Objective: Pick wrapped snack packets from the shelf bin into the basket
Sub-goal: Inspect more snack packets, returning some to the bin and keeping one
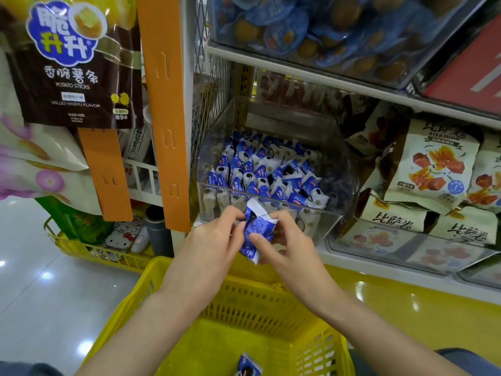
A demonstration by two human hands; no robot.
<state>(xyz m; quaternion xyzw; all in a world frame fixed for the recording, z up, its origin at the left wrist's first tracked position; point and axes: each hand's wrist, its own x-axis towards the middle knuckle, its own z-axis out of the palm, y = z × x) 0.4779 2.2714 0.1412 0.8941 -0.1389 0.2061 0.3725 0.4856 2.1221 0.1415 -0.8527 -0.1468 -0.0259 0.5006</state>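
A clear plastic shelf bin [336, 221] holds several blue-and-white wrapped snack packets [267, 172]. Just in front of the bin, both hands hold blue-and-white packets [259, 229] between them, above the far rim of the yellow basket [273, 302]. My left hand [214, 237] pinches the packets from the left. From the right, my right hand [284, 240] grips them with thumb and fingers. One more blue packet [248, 365] lies on the basket's floor near the bottom edge of the view.
Beige snack bags [431, 169] fill the bin to the right. A bin of blue round packs [311, 28] sits on the shelf above. Orange hanging strips [165, 109] and a brown potato-stick bag [73, 66] hang at left. Another yellow basket [89, 251] stands on the floor.
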